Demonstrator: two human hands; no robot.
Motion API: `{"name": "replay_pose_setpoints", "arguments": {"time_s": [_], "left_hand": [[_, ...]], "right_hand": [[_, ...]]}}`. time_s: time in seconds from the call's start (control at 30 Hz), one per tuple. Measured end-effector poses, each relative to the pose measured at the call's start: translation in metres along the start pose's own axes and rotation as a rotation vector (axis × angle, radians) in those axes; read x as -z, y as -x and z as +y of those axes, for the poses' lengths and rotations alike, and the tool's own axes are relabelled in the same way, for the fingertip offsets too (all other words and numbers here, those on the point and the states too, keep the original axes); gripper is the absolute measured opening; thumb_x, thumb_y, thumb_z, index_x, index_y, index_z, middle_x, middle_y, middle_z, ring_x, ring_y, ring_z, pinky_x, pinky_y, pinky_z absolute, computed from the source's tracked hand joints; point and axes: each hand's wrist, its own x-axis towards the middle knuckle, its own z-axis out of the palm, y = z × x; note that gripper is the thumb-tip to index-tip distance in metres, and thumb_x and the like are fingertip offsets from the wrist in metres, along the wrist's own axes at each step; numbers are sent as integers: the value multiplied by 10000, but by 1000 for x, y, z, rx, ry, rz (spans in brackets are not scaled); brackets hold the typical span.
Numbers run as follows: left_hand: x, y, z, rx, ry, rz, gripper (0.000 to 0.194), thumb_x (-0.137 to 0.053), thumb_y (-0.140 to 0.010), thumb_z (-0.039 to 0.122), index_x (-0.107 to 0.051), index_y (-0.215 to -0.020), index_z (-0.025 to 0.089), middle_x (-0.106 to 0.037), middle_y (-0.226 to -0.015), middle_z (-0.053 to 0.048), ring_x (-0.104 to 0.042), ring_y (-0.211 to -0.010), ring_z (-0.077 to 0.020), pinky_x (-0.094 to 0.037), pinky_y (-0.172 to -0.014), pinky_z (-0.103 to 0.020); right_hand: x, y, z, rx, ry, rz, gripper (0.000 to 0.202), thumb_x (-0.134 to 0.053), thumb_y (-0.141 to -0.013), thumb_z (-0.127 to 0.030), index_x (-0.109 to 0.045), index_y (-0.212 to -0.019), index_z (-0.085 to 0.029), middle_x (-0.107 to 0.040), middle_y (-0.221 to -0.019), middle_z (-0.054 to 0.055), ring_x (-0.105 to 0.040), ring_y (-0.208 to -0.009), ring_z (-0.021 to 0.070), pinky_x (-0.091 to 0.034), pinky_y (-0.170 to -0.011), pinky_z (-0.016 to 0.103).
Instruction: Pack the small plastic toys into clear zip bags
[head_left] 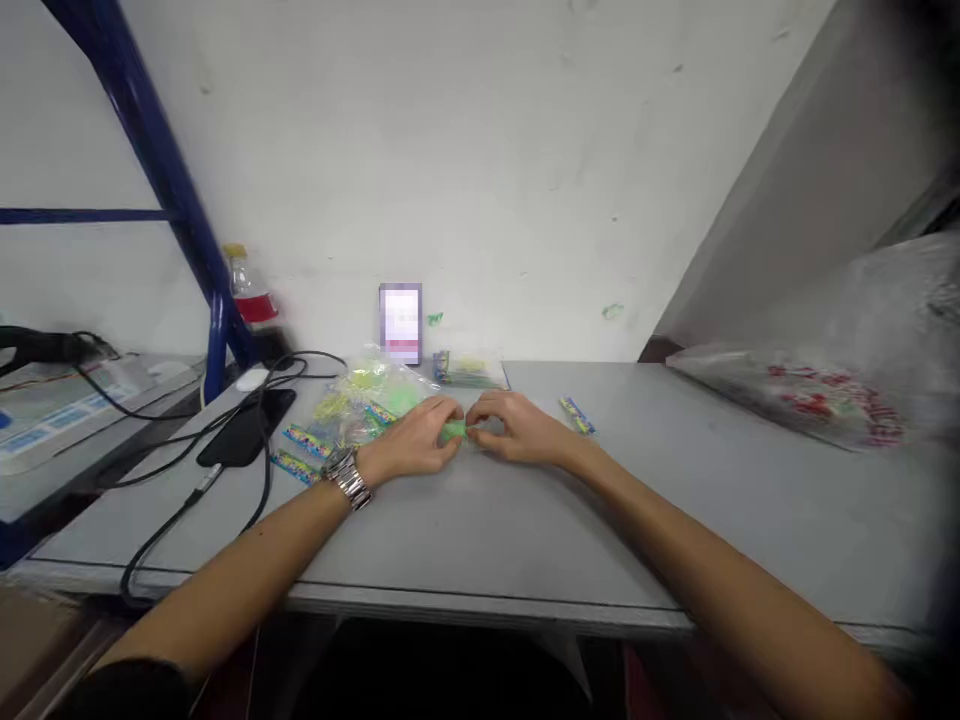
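In the head view, at the centre of the frame, the left hand point(416, 438) and the right hand point(514, 428) meet over the grey table point(675, 520), both sets of fingertips pinched together on a small green piece point(453, 431) held just above the tabletop between them. Left of the hands lie a clear bag of green and yellow bits point(371, 395) and several colourful packets point(306, 440), with one more packet point(576, 415) to the right, a black phone point(247, 428) with cables at centre left, and a bottle with a red label point(247, 288) against the wall point(487, 150). A silver wristwatch point(347, 477) sits on the left wrist.
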Motion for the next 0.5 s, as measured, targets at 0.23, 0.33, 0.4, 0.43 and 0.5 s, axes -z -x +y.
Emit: {"name": "replay_pose_setpoints", "arguments": {"time_s": [0.23, 0.33, 0.4, 0.43, 0.5], "left_hand": [[0, 2, -2, -8, 65, -26, 413, -565, -803, 309, -381, -1149, 176, -472, -1185, -128, -529, -1062, -262, -489, -893, -431], [-1, 2, -3, -17, 78, -21, 494, -586, -794, 331, -347, -1197, 174, -434, -1219, -144, -507, -1126, -289, -484, -918, -462], [-2, 2, -5, -15, 83, -21, 546, -594, -794, 354, -321, -1232, 175, -412, -1242, -152, -488, -1165, -307, -479, -931, -484], [-3, 2, -6, -10, 87, -20, 570, -598, -795, 368, -309, -1247, 177, -401, -1256, -156, -478, -1182, -315, -476, -938, -493], [-5, 2, -8, -3, 98, -21, 605, -603, -796, 396, -292, -1268, 180, -384, -1278, -160, -458, -1212, -323, -470, -955, -505]], "right_hand": [[-9, -3, 3, -60, 21, -62, 238, -572, -835, -327, -675, -953, -148, -630, -922, 98, -571, -838, 219, -439, -753, 355], [-11, -2, 4, -69, 18, -47, 259, -606, -811, -313, -679, -1010, -166, -632, -950, 102, -575, -865, 232, -444, -752, 360], [-12, -2, 4, -70, 14, -39, 252, -615, -804, -300, -686, -1012, -178, -633, -956, 101, -577, -872, 237, -447, -744, 358], [-12, -2, 4, -69, 13, -39, 231, -614, -804, -289, -694, -993, -182, -634, -955, 100, -578, -876, 238, -448, -746, 358], [-12, -2, 4, -62, 12, -45, 175, -604, -808, -250, -707, -933, -183, -637, -951, 98, -581, -888, 238, -449, -765, 360]]}}
